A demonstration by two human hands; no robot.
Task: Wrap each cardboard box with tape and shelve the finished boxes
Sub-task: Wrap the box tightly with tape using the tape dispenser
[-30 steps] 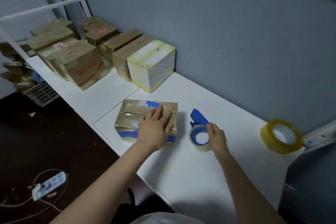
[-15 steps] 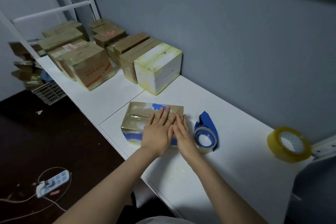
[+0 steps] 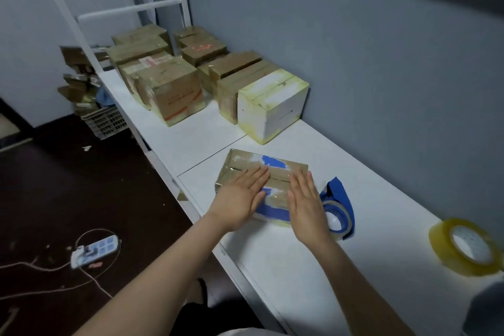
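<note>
Taped cardboard box (image 3: 259,172) pressed flat near the surface (image 3: 272,267) edge.
The left hand (image 3: 240,199) and right hand (image 3: 305,204) are laid straight-fingered on its top; wrinkles could be trapped by uneven pressure, or the tape dispenser (image 3: 339,207) just beside nudged.

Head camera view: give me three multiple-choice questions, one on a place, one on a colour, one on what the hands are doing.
1. Where is the blue tape dispenser? A) left of the flat box B) on the table, just right of the flat box C) on top of it
2. What colour is the loose tape roll at the table's right end? A) red B) black C) yellowish clear
3. What are the left hand and right hand doing? A) lying flat on the flat box B) gripping the loose tape roll C) lifting the dispenser
Answers: 1 B, it lies by the box's right end; 2 C, its ring looks translucent yellow; 3 A, straight fingers rest on the box top.
</note>
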